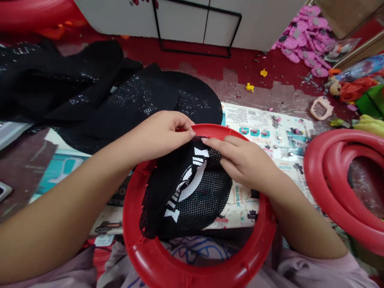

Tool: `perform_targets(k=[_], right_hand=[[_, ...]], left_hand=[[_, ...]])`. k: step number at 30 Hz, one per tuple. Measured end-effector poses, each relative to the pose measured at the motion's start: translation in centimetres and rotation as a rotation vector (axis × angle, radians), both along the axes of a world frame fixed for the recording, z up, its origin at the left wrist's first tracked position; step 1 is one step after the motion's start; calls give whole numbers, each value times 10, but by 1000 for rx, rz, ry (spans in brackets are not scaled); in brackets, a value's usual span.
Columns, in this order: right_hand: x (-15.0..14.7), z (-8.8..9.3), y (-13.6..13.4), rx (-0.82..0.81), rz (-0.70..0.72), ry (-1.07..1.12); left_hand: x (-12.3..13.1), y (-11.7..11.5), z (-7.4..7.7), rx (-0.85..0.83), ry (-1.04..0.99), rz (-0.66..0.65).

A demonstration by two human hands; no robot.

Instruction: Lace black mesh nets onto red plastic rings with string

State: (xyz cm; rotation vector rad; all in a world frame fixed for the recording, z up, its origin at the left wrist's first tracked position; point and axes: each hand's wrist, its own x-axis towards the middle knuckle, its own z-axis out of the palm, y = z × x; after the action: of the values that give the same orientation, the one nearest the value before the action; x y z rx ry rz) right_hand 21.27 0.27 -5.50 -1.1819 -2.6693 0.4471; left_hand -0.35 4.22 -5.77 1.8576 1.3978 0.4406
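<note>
A red plastic ring (194,276) rests over my lap, its far side on the printed sheet. Inside it lies a black mesh fabric disc (207,204) with a white printed emblem, partly folded over itself. Along the left, the mesh edge meets small pegs on the ring. My left hand (166,134) pinches the mesh edge at the ring's far side, thumb and forefinger closed. Close beside it, my right hand (244,160) has its fingertips closed on the same edge, its other fingers curled over the mesh. The fingers hide part of that edge.
Behind my left hand lies a pile of black mesh discs (117,92). Stacked red rings (318,172) stand at the right. Pink plastic parts (306,38) are heaped at the far right. A black wire frame (195,51) and small yellow pieces (249,87) lie beyond the printed sheet (240,116).
</note>
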Motion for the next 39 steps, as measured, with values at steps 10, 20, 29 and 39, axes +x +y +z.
perform_targets(k=[10,20,29,39], right_hand=[[-8,-5,-6,200,-52,-409],[-6,-3,-6,186,-68,-342],[10,-2,6,194,-109,37],[9,-5,9,245,-160,11]], left_hand=[[3,0,-3,87,69,-49],[11,-3,-3,173,159,-64],[12,-13,-3,359,-87,-196],[12,-12,-14,551,4,-275]])
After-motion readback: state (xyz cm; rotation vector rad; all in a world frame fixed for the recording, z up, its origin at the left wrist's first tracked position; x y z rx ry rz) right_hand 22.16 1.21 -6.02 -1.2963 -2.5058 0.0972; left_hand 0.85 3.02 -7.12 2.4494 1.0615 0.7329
